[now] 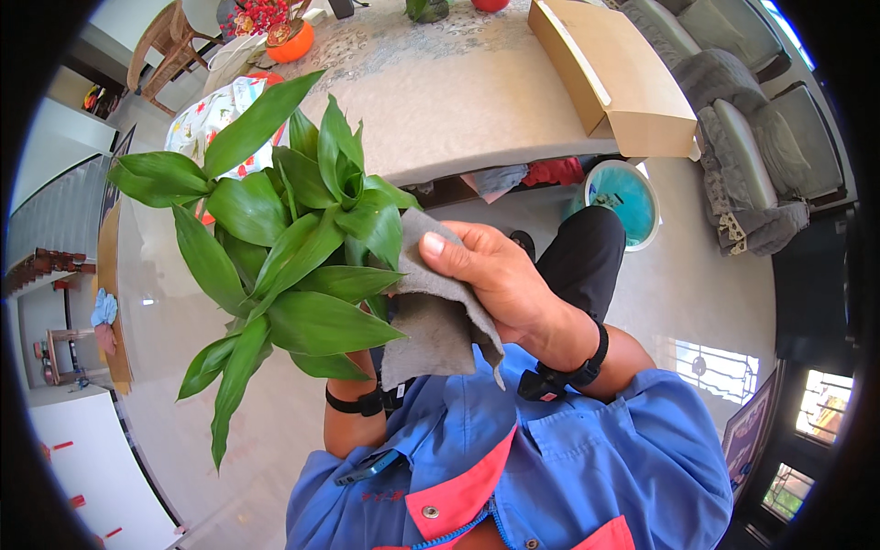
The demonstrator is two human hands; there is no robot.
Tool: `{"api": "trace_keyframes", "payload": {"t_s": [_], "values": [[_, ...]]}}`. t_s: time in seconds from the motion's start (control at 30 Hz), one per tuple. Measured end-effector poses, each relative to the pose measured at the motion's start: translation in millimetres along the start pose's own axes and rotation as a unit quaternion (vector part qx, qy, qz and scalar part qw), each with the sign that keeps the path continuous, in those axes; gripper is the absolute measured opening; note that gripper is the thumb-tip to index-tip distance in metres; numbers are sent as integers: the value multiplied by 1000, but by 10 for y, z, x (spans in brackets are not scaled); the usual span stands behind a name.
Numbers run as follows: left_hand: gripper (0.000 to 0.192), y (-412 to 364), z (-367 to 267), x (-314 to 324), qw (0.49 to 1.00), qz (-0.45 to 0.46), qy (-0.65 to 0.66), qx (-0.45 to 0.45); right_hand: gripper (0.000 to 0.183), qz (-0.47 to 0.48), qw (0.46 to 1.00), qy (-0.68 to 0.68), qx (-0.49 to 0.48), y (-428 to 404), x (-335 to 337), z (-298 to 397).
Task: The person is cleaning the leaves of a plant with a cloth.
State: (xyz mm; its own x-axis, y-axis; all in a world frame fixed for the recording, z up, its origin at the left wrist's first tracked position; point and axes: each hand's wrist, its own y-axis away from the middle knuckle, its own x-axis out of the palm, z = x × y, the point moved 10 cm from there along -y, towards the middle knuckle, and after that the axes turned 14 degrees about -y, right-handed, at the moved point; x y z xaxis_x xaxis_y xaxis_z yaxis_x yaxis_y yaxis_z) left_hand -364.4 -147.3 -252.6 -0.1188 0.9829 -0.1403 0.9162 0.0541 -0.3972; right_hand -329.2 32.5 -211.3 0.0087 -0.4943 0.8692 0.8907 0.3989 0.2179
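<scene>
A leafy green potted-type plant [333,323] stands up in front of my chest, its broad glossy leaves spreading to the left. In my right hand [505,285] is a grey cloth [430,344], pinched under the thumb. The upper part of the cloth lies against a leaf on the plant's right side, and its lower end hangs loose. My left forearm [354,419], with a black wrist strap, rises behind the leaves. Foliage and cloth hide most of my left hand, so its grip does not show. The base of the plant is hidden too.
A table with a beige cover [440,103] stands ahead, carrying a cardboard box [612,69] and an orange pot [290,42]. Near my right knee is a bin with a blue liner [622,199]. A grey sofa [749,144] lies to the right, a wicker chair [168,51] far left.
</scene>
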Motion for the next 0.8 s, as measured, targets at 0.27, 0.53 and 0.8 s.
{"api": "trace_keyframes", "payload": {"t_s": [0.27,0.53,0.8], "values": [[71,66,4,47,1000,19,6,11,40,-26,998,-37,-32,-52,-47,36],[75,-127,-141,-115,953,-50,-243,171,38,34,848,529,-14,97,-255,23],[75,-299,-363,-5,991,-74,0,109,31,-89,815,310,-481,510,-197,700]]}}
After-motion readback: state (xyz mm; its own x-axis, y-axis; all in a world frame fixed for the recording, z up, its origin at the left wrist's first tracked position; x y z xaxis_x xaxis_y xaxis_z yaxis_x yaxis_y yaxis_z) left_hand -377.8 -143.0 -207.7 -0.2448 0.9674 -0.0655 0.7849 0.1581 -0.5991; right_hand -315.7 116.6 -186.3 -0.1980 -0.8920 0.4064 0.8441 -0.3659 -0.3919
